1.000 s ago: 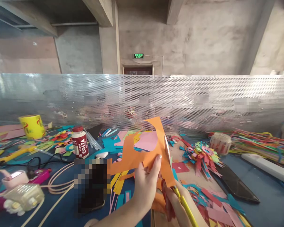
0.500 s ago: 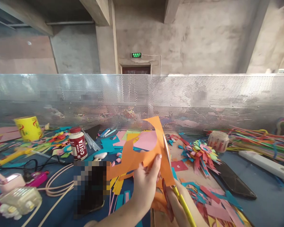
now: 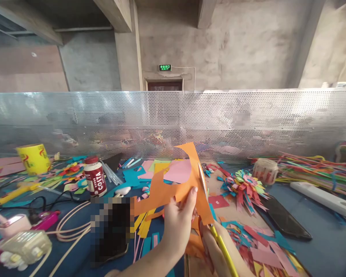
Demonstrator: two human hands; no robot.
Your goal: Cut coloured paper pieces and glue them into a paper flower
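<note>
My left hand pinches a sheet of orange paper between thumb and fingers, with the thumb on top. Curved pieces are cut out of the sheet's upper and left sides. My right hand, at the sheet's lower right, is closed around scissors. Their blade runs along the paper's right part; the handles are mostly hidden by the hand. A yellow pencil-like stick with a dark tip also lies along the right hand. Below the hands are more orange paper pieces.
Left of the hands lie a black phone, a Costa bottle, cables and a yellow tape roll. On the right are a paper flower, another phone, a jar and paper scraps. A perforated metal panel stands behind.
The scissor blade shows slightly more at the paper's right side. Both hands keep nearly the same place, and the whole view has shifted a little.
</note>
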